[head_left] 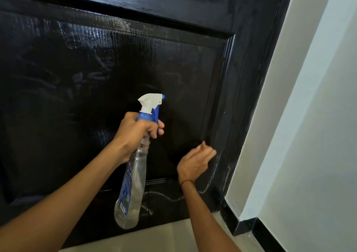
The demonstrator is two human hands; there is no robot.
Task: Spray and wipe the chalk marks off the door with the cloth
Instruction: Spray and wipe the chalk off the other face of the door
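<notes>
Here your left hand (135, 133) grips the neck of the spray bottle (131, 184), one finger curled on its blue trigger (156, 116); the nozzle (163, 97) points toward 2 o'clock at the black door (96, 77). Your right hand (195, 162) hangs near the panel's lower right corner with its fingers loosely curled and nothing in it; whether it touches the wood cannot be told. No cloth shows in view. Chalk marks (209, 182) curve along the door at 5 o'clock, from the right stile down across the bottom rail beneath your right wrist. The recessed panel lies open at 10 to 12 o'clock, glossy and streaked. At 3 o'clock the door's edge meets the pale wall (309, 116); at 5 o'clock the black skirting (249, 226) turns a corner. The tiled floor (164, 238) borders the door's bottom edge at 6 o'clock.
</notes>
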